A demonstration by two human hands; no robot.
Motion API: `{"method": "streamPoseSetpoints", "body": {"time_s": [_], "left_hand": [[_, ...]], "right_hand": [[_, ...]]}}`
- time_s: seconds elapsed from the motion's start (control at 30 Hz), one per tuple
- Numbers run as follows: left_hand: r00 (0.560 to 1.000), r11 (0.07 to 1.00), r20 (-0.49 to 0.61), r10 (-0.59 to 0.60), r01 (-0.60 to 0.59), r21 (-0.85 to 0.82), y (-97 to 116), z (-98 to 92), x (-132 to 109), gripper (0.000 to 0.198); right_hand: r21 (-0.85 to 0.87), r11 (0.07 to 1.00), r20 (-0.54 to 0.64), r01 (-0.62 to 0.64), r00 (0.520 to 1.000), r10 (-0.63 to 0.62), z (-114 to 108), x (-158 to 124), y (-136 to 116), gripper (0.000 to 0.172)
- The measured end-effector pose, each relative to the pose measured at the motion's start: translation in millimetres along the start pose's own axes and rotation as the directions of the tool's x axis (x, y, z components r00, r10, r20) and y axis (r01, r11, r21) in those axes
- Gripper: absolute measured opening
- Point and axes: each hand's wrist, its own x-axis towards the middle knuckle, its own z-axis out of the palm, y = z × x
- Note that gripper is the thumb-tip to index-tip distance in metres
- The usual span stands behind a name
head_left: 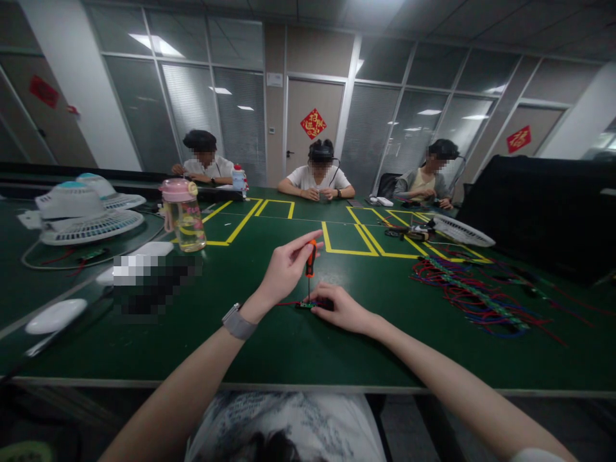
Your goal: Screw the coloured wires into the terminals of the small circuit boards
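My left hand [287, 266] grips the orange and black handle of a screwdriver [310, 262], which stands upright with its thin shaft pointing down. The tip meets a small green circuit board [305, 305] lying on the table, or ends just at it; I cannot tell which. Red wire [289, 303] runs out from the board's left side. My right hand [339, 308] rests on the table with its fingers closed at the board's right end, where something dark is partly hidden by them.
Many boards with red and blue wires [481, 295] lie to the right, near a dark screen [534, 218]. At left stand a pink-lidded bottle [185, 218] and white fan parts [91, 215]. Yellow tape [351, 251] marks the green table [231, 359]. Several people sit across it.
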Motion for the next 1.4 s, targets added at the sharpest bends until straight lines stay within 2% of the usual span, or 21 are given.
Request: {"method": "streamPoseSetpoints", "body": {"time_s": [0.13, 0.4, 0.47, 0.57, 0.63, 0.8, 0.93, 1.03, 1.1, 1.17, 1.3, 1.4], "left_hand": [[0.995, 1.000, -0.099, -0.004, 0.003, -0.016, -1.1, 0.0, 1.1, 0.030], [0.976, 0.961, -0.144, 0.166, -0.127, 0.246, 1.1, 0.8, -0.6, 0.019], [0.983, 0.970, -0.114, 0.146, -0.119, 0.214, 3.8, 0.2, -0.2, 0.025], [0.998, 0.997, -0.048, 0.043, -0.040, 0.062, 5.5, -0.4, 0.9, 0.029], [0.999, 1.000, -0.041, 0.002, -0.002, -0.009, 4.5, -0.3, 1.4, 0.029], [0.985, 0.987, -0.151, 0.082, -0.060, 0.149, 0.5, 1.3, 0.9, 0.013], [0.978, 0.983, -0.188, 0.092, -0.059, 0.176, 0.4, 1.8, 1.4, 0.019], [0.990, 0.997, -0.125, 0.059, -0.052, 0.062, 1.6, 0.8, 2.8, 0.026], [0.998, 0.998, -0.060, 0.009, -0.012, -0.061, 2.5, -0.1, 3.4, 0.029], [0.999, 0.994, -0.042, -0.025, 0.020, -0.109, 3.0, -0.8, 3.3, 0.032], [0.991, 0.997, -0.128, 0.046, -0.037, 0.071, 2.5, -1.5, 1.8, 0.023], [0.983, 0.977, -0.141, 0.121, -0.092, 0.193, 1.9, -1.0, 0.8, 0.020]], "right_hand": [[0.004, 1.000, -0.003, 0.003, 1.000, -0.003, 0.4, -0.1, 0.3, 0.020], [0.002, 1.000, 0.004, -0.012, 1.000, 0.012, -0.7, 0.4, -2.5, 0.020], [0.004, 1.000, 0.004, -0.010, 1.000, 0.010, -0.5, 0.3, -2.3, 0.020], [0.006, 1.000, 0.003, -0.010, 1.000, 0.010, 0.2, 0.1, -0.9, 0.020], [0.001, 1.000, 0.004, -0.007, 1.000, 0.007, 0.6, 0.0, 0.2, 0.020], [-0.003, 1.000, 0.005, 0.003, 1.000, -0.003, 0.7, 0.1, 0.7, 0.020], [-0.004, 1.000, 0.013, -0.001, 1.000, 0.001, -0.1, 0.4, -0.4, 0.020], [0.000, 1.000, 0.014, -0.003, 1.000, 0.003, -0.4, 0.3, -0.7, 0.020], [-0.002, 1.000, 0.013, -0.007, 1.000, 0.007, -0.5, 0.2, -0.9, 0.020], [-0.004, 1.000, 0.011, -0.008, 1.000, 0.008, -0.7, 0.1, -1.1, 0.019], [-0.008, 1.000, 0.009, -0.005, 1.000, 0.005, -1.0, -0.1, -1.5, 0.020], [-0.010, 1.000, 0.009, -0.007, 1.000, 0.008, -1.1, 0.1, -1.8, 0.020]]}}
